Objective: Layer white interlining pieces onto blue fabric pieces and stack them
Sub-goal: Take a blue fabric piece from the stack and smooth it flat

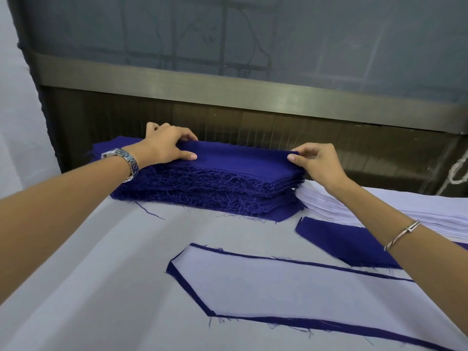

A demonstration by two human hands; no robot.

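A thick stack of blue fabric pieces (207,188) with frayed edges stands at the far side of the table. My left hand (164,145) pinches the left end of the top blue piece (240,160), and my right hand (314,160) pinches its right end, lifting it slightly. In front lies a white interlining piece (266,287) laid on a blue piece whose edge shows around it. Another single blue piece (347,244) lies to the right, partly under my right forearm. A stack of white interlining pieces (379,211) sits at the right.
The table is covered in a pale grey cloth (101,274). A dark wall panel with a metal rail (253,89) rises directly behind the blue stack. A white rope (458,171) hangs at the far right.
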